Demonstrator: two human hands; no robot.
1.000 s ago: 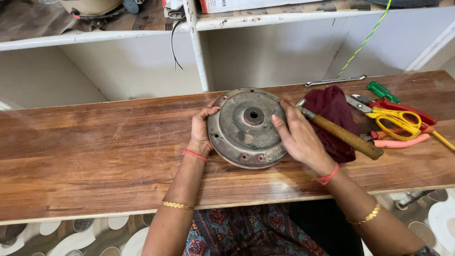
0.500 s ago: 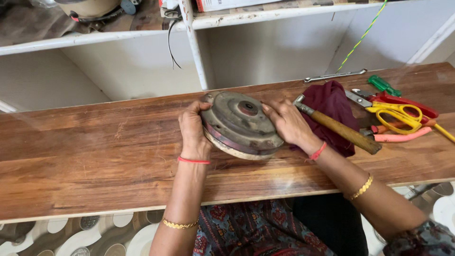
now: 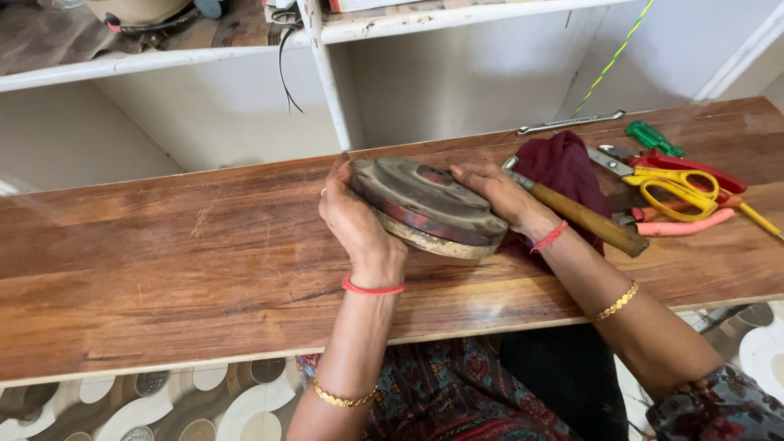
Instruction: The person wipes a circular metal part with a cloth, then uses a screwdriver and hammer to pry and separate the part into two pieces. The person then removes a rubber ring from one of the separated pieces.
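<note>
Since a second ago, both hands have tipped the round rusty metal disc (image 3: 429,206) from lying flat up onto its near edge, its face now slanting away over the wooden counter (image 3: 163,261). Seen from the head camera, the left hand (image 3: 355,220) has its fingers curled round the disc's left rim, while the right hand (image 3: 498,196) clasps the right rim. Just right lie a maroon cloth (image 3: 563,167), a wooden-handled hammer (image 3: 584,219) and yellow scissors (image 3: 678,186).

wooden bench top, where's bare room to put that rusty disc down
Bare board runs from the left hand out to the bench's left end, and along the front edge of the long brown wooden bench top. The right end is crowded: maroon cloth, wooden-handled hammer, yellow-handled scissors. Both hands grip the round rusty metal disc.
</note>
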